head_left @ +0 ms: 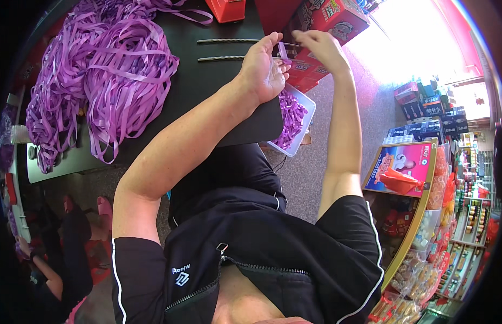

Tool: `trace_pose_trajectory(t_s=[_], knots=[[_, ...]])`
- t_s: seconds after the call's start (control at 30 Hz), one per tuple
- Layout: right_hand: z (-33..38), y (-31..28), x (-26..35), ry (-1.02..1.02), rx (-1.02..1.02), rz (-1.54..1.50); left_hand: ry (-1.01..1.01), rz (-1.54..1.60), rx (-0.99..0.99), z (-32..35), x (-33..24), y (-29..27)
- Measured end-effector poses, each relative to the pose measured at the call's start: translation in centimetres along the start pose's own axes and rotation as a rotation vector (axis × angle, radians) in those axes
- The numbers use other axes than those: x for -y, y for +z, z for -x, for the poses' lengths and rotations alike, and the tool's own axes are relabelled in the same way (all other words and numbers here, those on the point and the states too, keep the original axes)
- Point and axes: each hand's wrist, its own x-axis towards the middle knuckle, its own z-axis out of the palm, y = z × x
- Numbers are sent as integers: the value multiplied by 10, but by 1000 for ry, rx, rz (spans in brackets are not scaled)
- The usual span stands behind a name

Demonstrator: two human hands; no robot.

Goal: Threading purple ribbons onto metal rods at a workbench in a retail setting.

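Note:
My left hand and my right hand are raised together over the edge of a black table. Both pinch a short piece of purple ribbon between the fingertips. Just below the hands a white tray holds several small folded purple ribbon pieces. A big loose heap of purple ribbon lies on the table to the left of my left forearm. Two thin twisted metal rods lie on the table beyond my left hand.
A red box stands at the table's far edge, red printed cartons beside it. Shop shelves with packaged goods fill the right side. Another person sits low at the left. Grey floor lies between.

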Motion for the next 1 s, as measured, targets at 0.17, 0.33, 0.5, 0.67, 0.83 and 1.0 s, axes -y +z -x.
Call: trace_pose_trajectory(t_s=[0.17, 0.33, 0.5, 0.67, 0.83, 1.0], knots=[[13, 51, -77, 319, 8, -747, -18, 7, 9, -2, 2, 2], [23, 108, -56, 267, 418, -1587, -12, 25, -8, 0, -2, -4], [23, 123, -60, 95, 785, -2125, -2, 18, -16, 1, 0, -1], [20, 132, -73, 144, 860, -2201, -10, 18, -1, -1, -1, -5], [23, 110, -65, 218, 667, -1875, -9, 11, 15, -1, -1, -5], [16, 78, -49, 287, 601, -1638, -15, 21, 15, -2, -1, -4]])
